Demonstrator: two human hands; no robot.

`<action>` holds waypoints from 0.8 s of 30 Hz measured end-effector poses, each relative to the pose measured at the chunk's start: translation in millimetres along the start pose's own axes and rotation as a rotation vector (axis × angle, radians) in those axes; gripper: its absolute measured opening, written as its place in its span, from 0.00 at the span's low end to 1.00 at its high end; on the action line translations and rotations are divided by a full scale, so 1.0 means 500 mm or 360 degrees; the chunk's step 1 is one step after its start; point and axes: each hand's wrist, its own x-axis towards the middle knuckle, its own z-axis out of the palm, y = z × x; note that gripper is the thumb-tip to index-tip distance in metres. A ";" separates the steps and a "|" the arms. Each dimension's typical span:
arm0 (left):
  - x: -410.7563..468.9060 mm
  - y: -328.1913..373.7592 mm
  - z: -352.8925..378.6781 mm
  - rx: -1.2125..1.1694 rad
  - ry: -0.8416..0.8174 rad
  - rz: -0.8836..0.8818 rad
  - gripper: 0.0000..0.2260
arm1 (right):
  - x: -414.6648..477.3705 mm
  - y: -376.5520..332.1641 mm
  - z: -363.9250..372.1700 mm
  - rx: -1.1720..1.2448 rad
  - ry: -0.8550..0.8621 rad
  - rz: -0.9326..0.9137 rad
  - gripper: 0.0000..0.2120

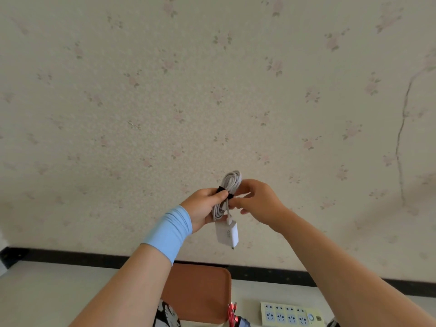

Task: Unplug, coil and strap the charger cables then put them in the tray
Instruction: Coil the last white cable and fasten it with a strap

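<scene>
White cable [230,182], coiled into a narrow hank and cinched at its waist by a black strap [222,190], is held up in the air well above the tray [200,291], against the flowered wall. A white adapter [227,235] hangs free from the hank's lower end, prongs pointing down toward the tray. The left hand [200,208] is wrapped round the loops with its thumb pressed onto the strap. The right hand [258,200] pinches at the strap's other side with thumb and fingertips, the remaining fingers loosely curled. The bundle looks light and soft. Its loops would likely spring apart if the strap is not fastened, and the hard adapter is probably the heaviest part and apt to swing. The strapped waist seems the best place to hold it, with the adapter supported when it is lowered. The brown plastic tray lies on the pale table [47,291]. The floor that shows carries no cable, and the left forearm, which wears a blue wristband [168,230], covers its left side. A red cable [231,312] lies just beside the tray's near right corner, and a cream power strip [290,313] lies further right. At the tray's near left corner sits a black-and-white patterned thing [166,315]; whether it is inside I cannot tell.
</scene>
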 end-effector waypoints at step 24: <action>-0.012 -0.013 -0.023 0.0523 0.0429 0.0416 0.08 | 0.015 0.030 0.035 0.0366 -0.0209 0.0091 0.08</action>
